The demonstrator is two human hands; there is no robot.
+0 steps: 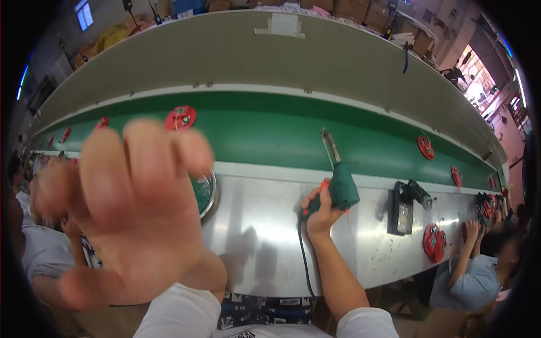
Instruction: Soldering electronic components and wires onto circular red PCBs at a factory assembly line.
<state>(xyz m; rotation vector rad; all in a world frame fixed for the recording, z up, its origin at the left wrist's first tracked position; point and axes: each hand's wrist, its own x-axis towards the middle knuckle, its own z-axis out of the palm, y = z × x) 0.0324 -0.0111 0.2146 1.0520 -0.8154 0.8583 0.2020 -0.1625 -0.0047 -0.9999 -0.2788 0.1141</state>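
Note:
My left hand (141, 208) is raised close to the head camera, slightly blurred. Its fingers are bent and apart, and nothing shows in them. Over the metal bench, my right hand (321, 214) is wrapped around the handle of a green soldering gun (342, 187) with an orange trigger. The gun's thin metal tip (331, 147) points away from me, over the green conveyor belt (259, 135). A black cord (305, 256) runs down from the handle to the bench's near edge. Partly hidden behind my left hand is a round metal-rimmed dish (212, 197).
Red round parts with wires (181, 118) lie spaced along the belt, one (426, 147) at right. On the bench's right stand a black holder (401, 208) and two red discs (434, 242). A co-worker (470, 270) sits at right, others at left. A pale wall (225, 56) backs the belt.

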